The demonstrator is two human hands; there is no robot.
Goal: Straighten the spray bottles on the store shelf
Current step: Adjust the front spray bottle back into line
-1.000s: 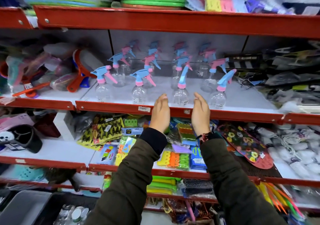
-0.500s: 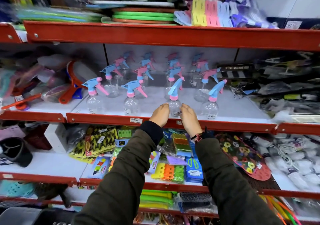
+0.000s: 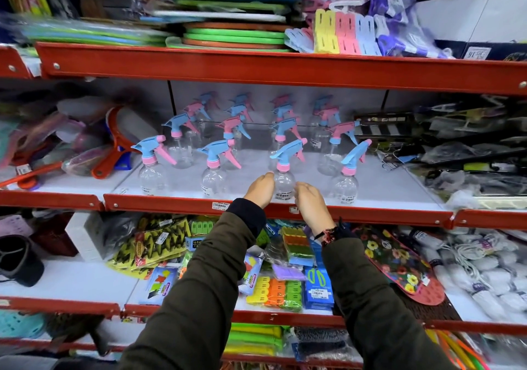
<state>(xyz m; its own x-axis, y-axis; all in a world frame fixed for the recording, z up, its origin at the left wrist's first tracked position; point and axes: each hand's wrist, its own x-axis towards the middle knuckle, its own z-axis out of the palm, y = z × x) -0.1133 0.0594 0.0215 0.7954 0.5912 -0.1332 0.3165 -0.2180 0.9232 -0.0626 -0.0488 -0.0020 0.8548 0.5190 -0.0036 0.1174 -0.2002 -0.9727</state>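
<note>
Shelf (image 3: pixel 176 183), white deck with red front lip, running across just above both hands; carries the stock of spray bottles in rows going back from the fingers.

Upper shelf (image 3: pixel 256 68), red-edged, well above the hands; bears a stack of flat green, blue and white boards (image 3: pixel 233 31).

Lower shelf, beneath the forearms: packets of coloured clips (image 3: pixel 275 291) between the two sleeves, a flowered mat (image 3: pixel 396 258) just right of the right wrist.

Sleeves, dark olive, both reaching up and forward.

Front-row bottle (image 3: pixel 284 183), clear body, pink collar, blue trigger head leaning left; stands at the shelf lip directly between the two hands.

Neighbouring front bottles: one (image 3: pixel 214 178) just left of the left hand, one (image 3: pixel 346 185) right of the right hand, one (image 3: pixel 151 177) farther left.

Left hand (image 3: pixel 260 189): fingers curled, touching the bottle's left side.

Right hand (image 3: pixel 309 202): fingers bent against the bottle's right side. Together the two clasp the bottle.
</note>
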